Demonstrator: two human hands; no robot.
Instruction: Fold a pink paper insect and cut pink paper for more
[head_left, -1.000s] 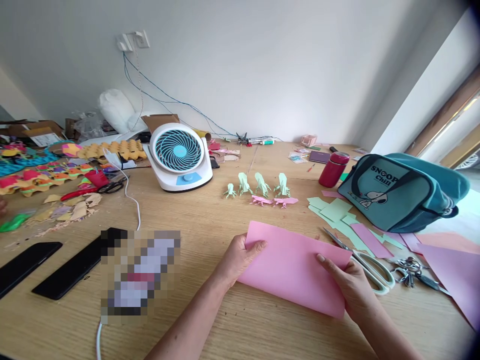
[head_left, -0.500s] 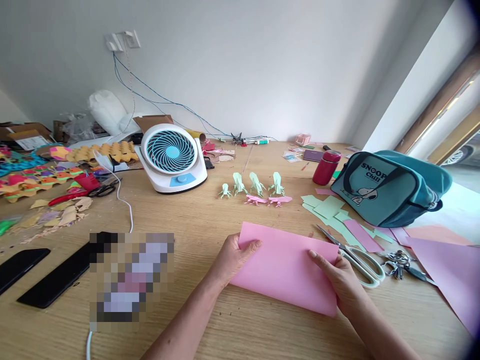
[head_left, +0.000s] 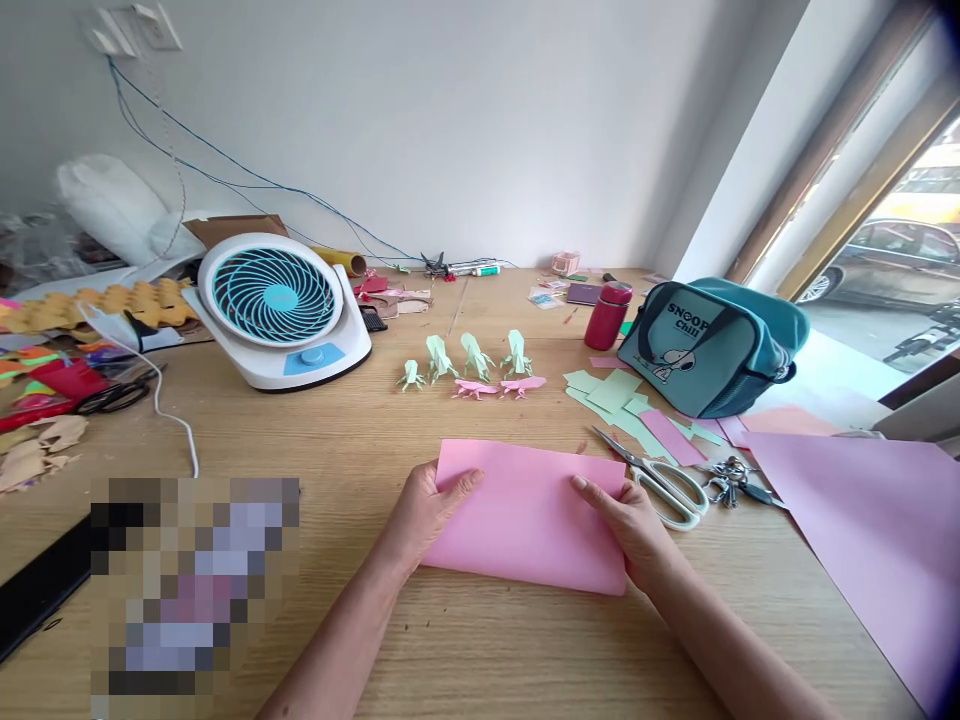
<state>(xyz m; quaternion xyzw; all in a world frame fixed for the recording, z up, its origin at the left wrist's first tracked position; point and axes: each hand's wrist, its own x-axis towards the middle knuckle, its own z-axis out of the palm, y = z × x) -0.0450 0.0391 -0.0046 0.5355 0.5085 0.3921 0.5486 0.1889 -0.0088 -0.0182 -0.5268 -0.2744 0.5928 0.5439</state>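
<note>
- The pink paper point(head_left: 525, 525) is held over the table point(head_left: 480, 660); whether its lower edge touches, I cannot tell.
- The left hand point(head_left: 420, 515) and right hand point(head_left: 637, 530) each pinch one side, thumbs on top; uneven pressure could crease it.
- The scissors point(head_left: 679, 495) lie just beside the right hand; a careless sweep could knock them.
- A gust from the fan point(head_left: 274, 295), if running, could topple the paper figures point(head_left: 476, 355).

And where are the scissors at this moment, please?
In the head view, the scissors lie right of centre, between the right hand and the keys.
</note>
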